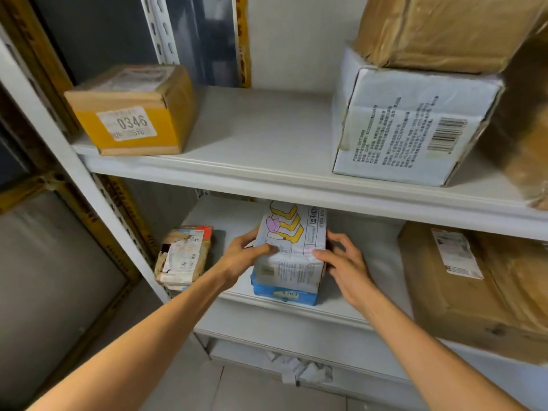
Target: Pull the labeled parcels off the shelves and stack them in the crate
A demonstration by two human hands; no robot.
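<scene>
white parcel (292, 256) at 6 o'clock looks light, boxy, slick-wrapped; left hand (244, 255) and right hand (345, 261) grip pinches its sides, likely the best hold.

A wrapped parcel (444, 28) lies on the right box (409, 126), well apart from the left box (130, 111). On the shelf (350, 310) below stands the middle parcel (292, 256).

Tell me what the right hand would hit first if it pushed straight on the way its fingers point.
The white printed parcel: the right hand touches its right side, fingers aimed up-left into it. How far behind it they reach is unclear.
</scene>
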